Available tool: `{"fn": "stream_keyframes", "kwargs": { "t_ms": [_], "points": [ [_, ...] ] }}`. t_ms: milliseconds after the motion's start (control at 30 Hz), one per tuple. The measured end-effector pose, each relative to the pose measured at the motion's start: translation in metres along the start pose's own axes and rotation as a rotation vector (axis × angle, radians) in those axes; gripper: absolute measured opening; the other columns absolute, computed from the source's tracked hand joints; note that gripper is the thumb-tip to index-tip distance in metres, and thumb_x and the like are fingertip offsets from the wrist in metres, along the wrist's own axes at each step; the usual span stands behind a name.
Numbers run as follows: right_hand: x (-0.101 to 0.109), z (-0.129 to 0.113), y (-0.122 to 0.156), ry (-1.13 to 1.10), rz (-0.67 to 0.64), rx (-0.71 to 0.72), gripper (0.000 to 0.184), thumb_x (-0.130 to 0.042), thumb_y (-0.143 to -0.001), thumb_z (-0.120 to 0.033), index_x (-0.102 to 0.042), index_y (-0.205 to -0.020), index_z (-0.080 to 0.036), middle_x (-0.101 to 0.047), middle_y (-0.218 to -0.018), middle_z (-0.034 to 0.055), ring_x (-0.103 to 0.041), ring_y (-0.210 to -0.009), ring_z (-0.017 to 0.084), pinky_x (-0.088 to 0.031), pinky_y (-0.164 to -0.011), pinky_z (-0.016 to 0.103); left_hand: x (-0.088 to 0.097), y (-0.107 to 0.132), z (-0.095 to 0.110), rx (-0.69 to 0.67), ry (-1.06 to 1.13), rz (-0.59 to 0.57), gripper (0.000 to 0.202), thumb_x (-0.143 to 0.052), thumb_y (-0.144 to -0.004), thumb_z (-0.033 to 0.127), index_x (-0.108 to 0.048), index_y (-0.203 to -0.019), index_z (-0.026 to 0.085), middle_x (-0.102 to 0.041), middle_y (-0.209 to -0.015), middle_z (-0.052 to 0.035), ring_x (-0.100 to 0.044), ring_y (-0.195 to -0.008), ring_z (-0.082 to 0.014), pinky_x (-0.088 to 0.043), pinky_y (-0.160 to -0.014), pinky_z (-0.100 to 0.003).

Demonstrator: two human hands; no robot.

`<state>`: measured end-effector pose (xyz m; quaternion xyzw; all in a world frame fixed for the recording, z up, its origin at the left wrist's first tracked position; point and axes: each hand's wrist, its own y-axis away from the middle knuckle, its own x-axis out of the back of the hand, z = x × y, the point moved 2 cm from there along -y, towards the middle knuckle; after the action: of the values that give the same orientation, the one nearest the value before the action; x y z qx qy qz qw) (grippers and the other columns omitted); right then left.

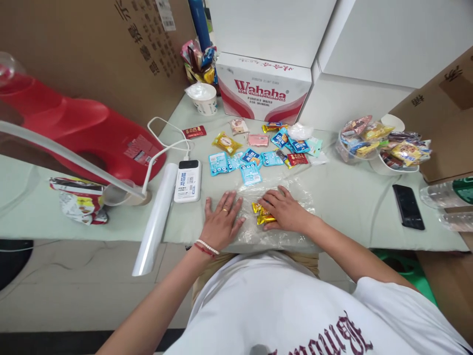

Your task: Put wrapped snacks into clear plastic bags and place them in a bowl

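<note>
- The small yellow-and-red foil-wrapped candy (263, 214) sits at the near edge of the pale green table (351, 202), right in front of the person. It's on or inside a crinkly clear plastic bag (295, 195) spread flat; I can't tell which from the head cam.
- My read on the step: both hands are pressing the bag flat, with the candy between them.
- The right hand (286, 211) is palm down with its fingers loosely extended. Its thumb side touches the candy, but nothing is gripped.
- The left hand (221, 222) is flat and open with its fingers spread, resting on the bag's left edge. It's empty too.
- I reckon any pick-up here calls for a fine pinch, since that film looks slippery and thin.
- Both forearms angle inward from the table edge, wrists low.
- Further out, blue snack packets (251, 162) lie scattered beyond the bag, and a white power bank (187, 180) sits to the left.
</note>
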<state>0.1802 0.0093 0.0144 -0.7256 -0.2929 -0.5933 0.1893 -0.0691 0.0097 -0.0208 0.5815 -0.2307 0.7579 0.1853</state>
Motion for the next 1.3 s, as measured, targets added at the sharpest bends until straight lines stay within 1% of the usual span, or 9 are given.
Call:
{"fn": "stream_keyframes", "kwargs": {
  "t_ms": [167, 300, 467, 567, 733, 867, 1000, 1167, 1300],
  "points": [
    [0.020, -0.004, 0.029, -0.155, 0.098, -0.011, 0.080, -0.058, -0.094, -0.068, -0.043, -0.155, -0.019, -0.047, -0.155, 0.0187, -0.036, -0.146, 0.034, -0.023, -0.124, 0.057, 0.005, 0.003, 0.001, -0.108, -0.011, 0.168, 0.052, -0.057, -0.098, 0.030, -0.053, -0.149, 0.040, -0.052, -0.158, -0.0081, -0.037, -0.154, -0.0314, -0.001, -0.127, -0.068],
    [0.011, -0.019, 0.082, -0.194, 0.157, -0.036, 0.079, -0.065, -0.088, -0.068, -0.050, -0.151, -0.022, -0.055, -0.147, 0.0173, -0.043, -0.139, 0.036, -0.035, -0.118, 0.058, 0.003, 0.001, -0.002, -0.106, 0.059, 0.112, 0.044, -0.055, -0.098, 0.023, -0.063, -0.137, 0.042, -0.068, -0.141, -0.0056, -0.049, -0.146, -0.0317, 0.000, -0.124, -0.074],
    [-0.017, -0.028, 0.116, -0.108, 0.224, -0.152, 0.029, -0.056, -0.099, -0.025, -0.070, -0.124, -0.026, -0.065, -0.132, 0.0125, -0.052, -0.126, 0.031, -0.046, -0.108, 0.055, -0.001, -0.004, -0.009, 0.031, 0.127, 0.066, 0.040, -0.048, -0.102, 0.034, -0.064, -0.137, 0.029, -0.068, -0.140, -0.0102, -0.047, -0.146, -0.0351, -0.012, -0.122, -0.074],
    [-0.002, -0.018, 0.101, -0.185, 0.271, -0.162, 0.029, -0.050, -0.098, -0.016, -0.072, -0.115, -0.024, -0.062, -0.133, 0.0128, -0.053, -0.125, 0.029, -0.050, -0.103, 0.049, -0.005, -0.006, -0.012, 0.063, 0.157, 0.069, 0.041, -0.046, -0.102, 0.036, -0.065, -0.136, 0.025, -0.064, -0.144, -0.0125, -0.046, -0.146, -0.0331, -0.023, -0.122, -0.066],
    [0.032, 0.016, 0.041, -0.325, 0.159, -0.169, 0.029, -0.047, -0.104, -0.027, -0.071, -0.119, -0.021, -0.057, -0.138, 0.0140, -0.062, -0.112, 0.023, -0.053, -0.095, 0.037, -0.006, -0.007, -0.019, 0.108, 0.222, 0.177, 0.039, -0.046, -0.101, 0.037, -0.066, -0.131, 0.021, -0.059, -0.145, -0.0167, -0.047, -0.144, -0.0320, -0.038, -0.119, -0.058],
    [0.027, 0.040, -0.001, -0.319, 0.012, -0.263, 0.027, -0.047, -0.104, -0.028, -0.072, -0.105, -0.018, -0.068, -0.110, 0.0105, -0.066, -0.100, 0.020, -0.051, -0.090, 0.031, 0.015, 0.005, -0.018, 0.128, 0.292, 0.410, 0.040, -0.049, -0.098, 0.032, -0.060, -0.136, 0.026, -0.052, -0.150, -0.0144, -0.041, -0.149, -0.0323, -0.040, -0.119, -0.057],
    [0.014, 0.048, -0.016, -0.266, -0.028, -0.363, 0.025, -0.048, -0.102, -0.026, -0.072, -0.099, -0.019, -0.069, -0.102, 0.0077, -0.065, -0.093, 0.019, -0.047, -0.085, 0.027, 0.031, 0.034, 0.002, -0.051, 0.271, 0.548, 0.053, -0.058, -0.091, 0.039, -0.051, -0.143, 0.031, -0.060, -0.142, -0.0119, -0.046, -0.146, -0.0345, -0.034, -0.120, -0.063],
    [0.008, 0.047, -0.016, -0.252, -0.017, -0.387, 0.023, -0.049, -0.101, -0.027, -0.071, -0.099, -0.019, -0.069, -0.102, 0.0074, -0.065, -0.094, 0.019, -0.046, -0.085, 0.027, 0.018, 0.044, 0.055, -0.266, 0.127, 0.419, 0.043, -0.061, -0.091, 0.031, -0.061, -0.132, 0.041, -0.075, -0.124, 0.0013, -0.065, -0.127, -0.0209, -0.028, -0.125, -0.046],
    [0.007, 0.049, -0.014, -0.259, 0.004, -0.391, 0.025, -0.049, -0.101, -0.029, -0.072, -0.099, -0.019, -0.069, -0.102, 0.0073, -0.065, -0.096, 0.019, -0.045, -0.087, 0.027, 0.007, 0.003, 0.086, -0.239, 0.095, 0.311, 0.041, -0.054, -0.098, 0.027, -0.063, -0.137, 0.033, -0.070, -0.139, -0.0033, -0.057, -0.138, -0.0206, -0.021, -0.128, -0.045]
  ]
}}
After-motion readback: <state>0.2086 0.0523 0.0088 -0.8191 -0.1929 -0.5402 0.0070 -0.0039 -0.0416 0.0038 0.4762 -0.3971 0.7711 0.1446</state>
